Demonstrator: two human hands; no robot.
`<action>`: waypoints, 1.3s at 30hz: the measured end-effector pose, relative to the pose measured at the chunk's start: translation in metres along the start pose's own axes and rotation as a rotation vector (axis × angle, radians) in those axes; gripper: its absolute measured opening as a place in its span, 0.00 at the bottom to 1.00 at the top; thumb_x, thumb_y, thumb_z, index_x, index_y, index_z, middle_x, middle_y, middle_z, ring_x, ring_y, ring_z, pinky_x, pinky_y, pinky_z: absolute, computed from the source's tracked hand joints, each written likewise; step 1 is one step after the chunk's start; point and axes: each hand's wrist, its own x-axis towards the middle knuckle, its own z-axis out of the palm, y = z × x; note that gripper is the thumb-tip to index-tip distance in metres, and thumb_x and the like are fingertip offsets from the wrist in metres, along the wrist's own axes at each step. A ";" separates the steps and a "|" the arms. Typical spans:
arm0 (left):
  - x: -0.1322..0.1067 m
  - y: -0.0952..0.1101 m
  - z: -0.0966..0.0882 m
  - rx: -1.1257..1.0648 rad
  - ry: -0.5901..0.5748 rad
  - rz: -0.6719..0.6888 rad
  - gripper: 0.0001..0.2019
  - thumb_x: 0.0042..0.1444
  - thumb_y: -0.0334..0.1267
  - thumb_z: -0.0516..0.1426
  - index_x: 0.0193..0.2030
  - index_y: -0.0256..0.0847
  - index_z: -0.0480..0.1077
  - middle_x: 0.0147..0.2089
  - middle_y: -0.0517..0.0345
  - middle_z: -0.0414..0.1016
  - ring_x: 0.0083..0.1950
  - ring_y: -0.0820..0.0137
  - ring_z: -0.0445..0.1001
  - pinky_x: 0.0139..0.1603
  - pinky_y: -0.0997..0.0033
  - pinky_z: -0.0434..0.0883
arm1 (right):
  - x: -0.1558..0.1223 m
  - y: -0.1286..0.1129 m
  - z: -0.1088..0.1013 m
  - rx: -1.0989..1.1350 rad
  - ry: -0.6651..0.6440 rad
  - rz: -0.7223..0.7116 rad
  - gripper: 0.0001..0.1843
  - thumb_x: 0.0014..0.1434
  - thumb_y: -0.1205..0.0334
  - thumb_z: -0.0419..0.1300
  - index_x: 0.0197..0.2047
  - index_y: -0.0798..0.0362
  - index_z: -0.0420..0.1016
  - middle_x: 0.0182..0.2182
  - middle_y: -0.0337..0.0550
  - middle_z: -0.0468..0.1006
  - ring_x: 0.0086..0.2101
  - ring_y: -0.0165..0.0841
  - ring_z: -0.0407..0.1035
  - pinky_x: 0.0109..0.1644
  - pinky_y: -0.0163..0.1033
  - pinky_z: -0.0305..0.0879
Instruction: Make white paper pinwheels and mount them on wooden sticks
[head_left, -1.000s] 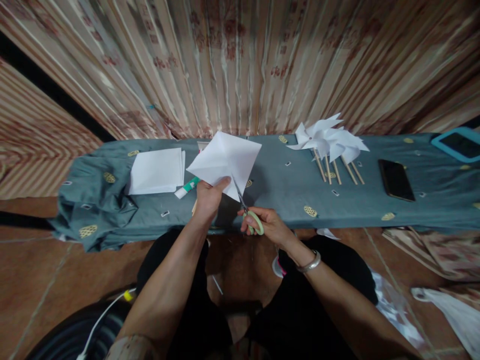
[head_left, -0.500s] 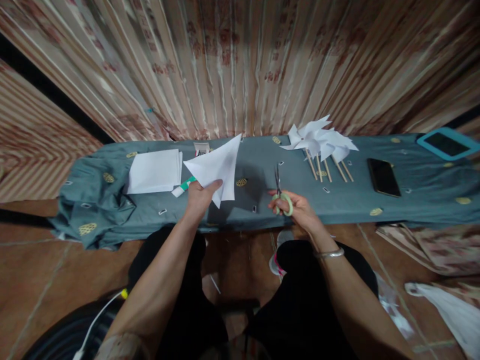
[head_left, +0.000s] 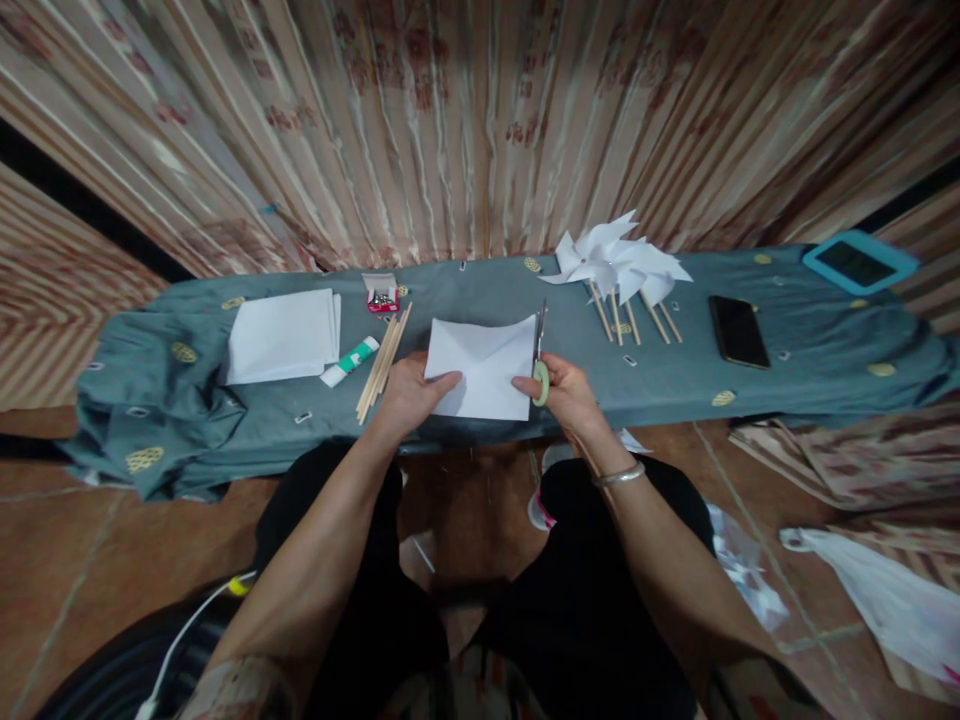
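A creased white sheet of paper (head_left: 484, 370) is spread between my two hands, above the near edge of the cloth-covered bench. My left hand (head_left: 412, 390) pinches its left side, thumb on top. At its right side my right hand (head_left: 559, 390) grips a pair of scissors (head_left: 541, 380) with pale green handles, blades pointing away from me; its thumb also presses on the paper. Left of the paper lie several wooden sticks (head_left: 384, 365), a green and white glue stick (head_left: 351, 362) and a small open red box (head_left: 382, 298) holding tiny metal pieces.
A stack of white paper (head_left: 281, 335) lies on the left of the grey-green cloth (head_left: 480, 283). Several paper pinwheels (head_left: 619, 262) on sticks lie right of centre. Beyond them are a dark phone (head_left: 739, 330) and a blue-framed tablet (head_left: 859, 262). A curtain (head_left: 465, 130) hangs behind the bench.
The paper, earlier held up folded at an angle by my left hand alone, is now flatter and held by both hands. My right hand has come left to its edge with the scissors. The sticks are uncovered.
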 end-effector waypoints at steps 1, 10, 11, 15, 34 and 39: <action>0.001 0.000 0.000 0.040 -0.054 0.024 0.09 0.33 0.36 0.69 0.23 0.38 0.77 0.27 0.55 0.76 0.32 0.62 0.75 0.36 0.67 0.71 | 0.000 -0.001 -0.001 0.003 0.015 -0.008 0.28 0.27 0.54 0.78 0.34 0.51 0.76 0.24 0.32 0.78 0.26 0.29 0.71 0.34 0.36 0.70; -0.003 0.012 0.023 -0.440 0.167 -0.188 0.33 0.33 0.36 0.71 0.51 0.44 0.70 0.53 0.52 0.75 0.56 0.63 0.72 0.55 0.64 0.68 | 0.015 -0.002 -0.008 0.190 0.247 -0.167 0.21 0.32 0.57 0.76 0.29 0.53 0.75 0.25 0.34 0.80 0.28 0.29 0.72 0.39 0.37 0.69; -0.007 0.014 0.028 -0.519 0.146 -0.275 0.32 0.34 0.37 0.70 0.50 0.44 0.70 0.53 0.52 0.75 0.56 0.63 0.72 0.56 0.63 0.67 | 0.018 -0.003 -0.008 0.213 0.263 -0.176 0.22 0.31 0.57 0.76 0.30 0.53 0.75 0.25 0.35 0.80 0.28 0.30 0.72 0.39 0.38 0.69; -0.019 0.023 0.043 -0.719 -0.089 -0.420 0.20 0.40 0.40 0.70 0.41 0.41 0.72 0.48 0.54 0.77 0.54 0.63 0.74 0.56 0.62 0.68 | 0.022 -0.001 0.003 0.243 0.241 -0.199 0.24 0.32 0.54 0.76 0.32 0.53 0.75 0.27 0.36 0.81 0.31 0.33 0.74 0.40 0.39 0.70; 0.010 0.045 0.009 -0.912 0.291 -0.220 0.14 0.57 0.27 0.60 0.50 0.38 0.74 0.46 0.51 0.81 0.49 0.67 0.79 0.55 0.69 0.74 | -0.017 0.005 0.015 -0.169 -0.408 0.009 0.32 0.48 0.38 0.66 0.46 0.55 0.74 0.32 0.43 0.79 0.30 0.29 0.70 0.33 0.34 0.64; 0.009 0.045 -0.004 -0.882 0.280 -0.157 0.14 0.57 0.29 0.60 0.51 0.39 0.74 0.48 0.52 0.81 0.55 0.65 0.77 0.58 0.68 0.73 | -0.028 0.014 0.022 -0.192 -0.611 0.121 0.38 0.45 0.34 0.66 0.49 0.56 0.72 0.34 0.43 0.77 0.32 0.29 0.70 0.38 0.36 0.64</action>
